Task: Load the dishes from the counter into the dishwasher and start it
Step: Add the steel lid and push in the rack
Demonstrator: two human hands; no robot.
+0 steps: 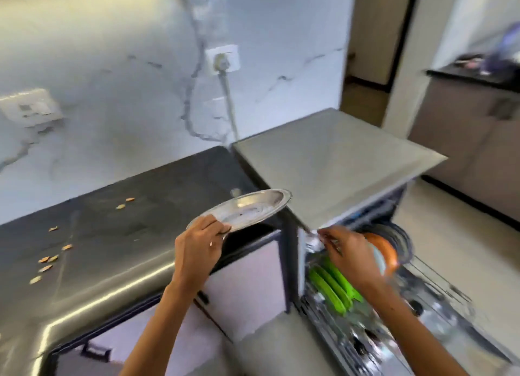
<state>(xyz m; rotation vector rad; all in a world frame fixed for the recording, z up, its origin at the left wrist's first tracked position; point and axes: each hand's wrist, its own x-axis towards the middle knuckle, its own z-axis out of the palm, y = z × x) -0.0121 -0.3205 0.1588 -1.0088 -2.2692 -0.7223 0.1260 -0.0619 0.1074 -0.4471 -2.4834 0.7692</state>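
Observation:
My left hand (198,247) grips the near rim of a steel plate (247,209), held nearly flat above the edge of the black counter (112,235). My right hand (347,253) pinches a small shiny utensil (311,235), blurred, over the open dishwasher's pulled-out rack (439,299). Several green plates (333,287) stand upright in that rack. Behind my right hand stands an orange and white dish (384,256), partly hidden.
The dishwasher's grey top (337,161) adjoins the counter's right end. Several small crumbs (46,260) lie scattered on the counter at left. A wall socket with a cable (222,61) sits on the marble backsplash. White cabinet fronts (244,285) run below the counter.

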